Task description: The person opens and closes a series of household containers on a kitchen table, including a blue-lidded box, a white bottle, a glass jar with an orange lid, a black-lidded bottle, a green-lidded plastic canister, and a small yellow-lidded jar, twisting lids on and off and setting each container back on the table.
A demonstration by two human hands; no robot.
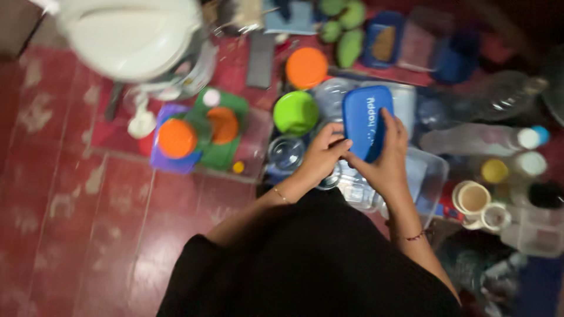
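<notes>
My right hand [385,161] grips a blue rectangular box lid [363,120] with pale lettering, holding it up on edge above a clear plastic container [432,176]. The fingers of my left hand [322,154] pinch the lid's lower left edge. Just left of that hand stands an empty clear glass jar [286,152], with a green round lid [295,113] behind it. My black clothing fills the lower middle of the view.
On the red floor: an orange round lid [306,67], jars with orange caps [177,138] on green and purple lids, a white appliance [132,38], green fruit [348,41], clear bottles [479,140], mugs [474,199] and blue boxes [385,38].
</notes>
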